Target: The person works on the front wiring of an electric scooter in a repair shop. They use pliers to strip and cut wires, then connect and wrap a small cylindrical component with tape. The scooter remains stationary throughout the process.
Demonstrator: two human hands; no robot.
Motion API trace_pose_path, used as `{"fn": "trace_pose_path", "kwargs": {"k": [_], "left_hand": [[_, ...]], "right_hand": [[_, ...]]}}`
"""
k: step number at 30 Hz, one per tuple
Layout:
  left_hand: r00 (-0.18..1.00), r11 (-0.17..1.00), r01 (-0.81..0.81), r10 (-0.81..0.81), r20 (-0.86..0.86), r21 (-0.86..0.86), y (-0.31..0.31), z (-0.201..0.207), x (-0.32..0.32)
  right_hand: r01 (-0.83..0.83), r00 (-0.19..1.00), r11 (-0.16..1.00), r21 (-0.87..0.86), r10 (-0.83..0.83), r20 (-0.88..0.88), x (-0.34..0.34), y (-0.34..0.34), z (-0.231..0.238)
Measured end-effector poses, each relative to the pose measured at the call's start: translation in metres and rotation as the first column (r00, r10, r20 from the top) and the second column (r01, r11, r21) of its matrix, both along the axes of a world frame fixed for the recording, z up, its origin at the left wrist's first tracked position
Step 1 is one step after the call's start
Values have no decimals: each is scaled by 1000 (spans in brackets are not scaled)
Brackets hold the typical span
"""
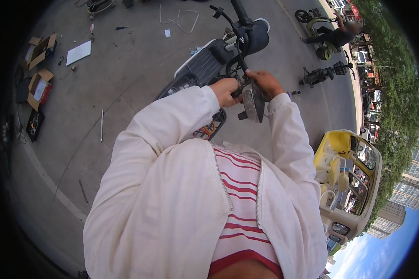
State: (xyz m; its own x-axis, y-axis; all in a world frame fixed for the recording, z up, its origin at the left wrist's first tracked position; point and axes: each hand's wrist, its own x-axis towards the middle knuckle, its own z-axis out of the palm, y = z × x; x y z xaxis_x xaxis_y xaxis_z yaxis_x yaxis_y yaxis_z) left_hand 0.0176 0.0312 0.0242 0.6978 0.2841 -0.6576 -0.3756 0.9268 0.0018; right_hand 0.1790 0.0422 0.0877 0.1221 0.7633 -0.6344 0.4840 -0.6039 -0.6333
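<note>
A white jacket [158, 186] lies nearest, over a striped shirt [239, 181]. At twelve o'clock, past the hands, is the scooter [205, 63]. Toward one o'clock, the left hand [225, 92] is curled round something dark at its front; the right hand [266, 84] bends beside a rounded grey part [253, 103], its grip impossible to tell. Best, I judge, to steady that part while working gently and keep wires unstrained. Printing on the red-and-white box [40, 90], toward ten o'clock, is too small to read.
</note>
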Motion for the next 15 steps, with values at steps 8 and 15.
{"fn": "trace_pose_path", "kwargs": {"k": [8,15], "left_hand": [[993,974,88,-68,-99,211,-13,9,-7],[971,814,225,-144,-188,535,-23,-10,-26]], "right_hand": [[79,997,991,106,-78,-10,-11,-22,16],[146,989,941,305,-150,-10,-25,-55,24]]}}
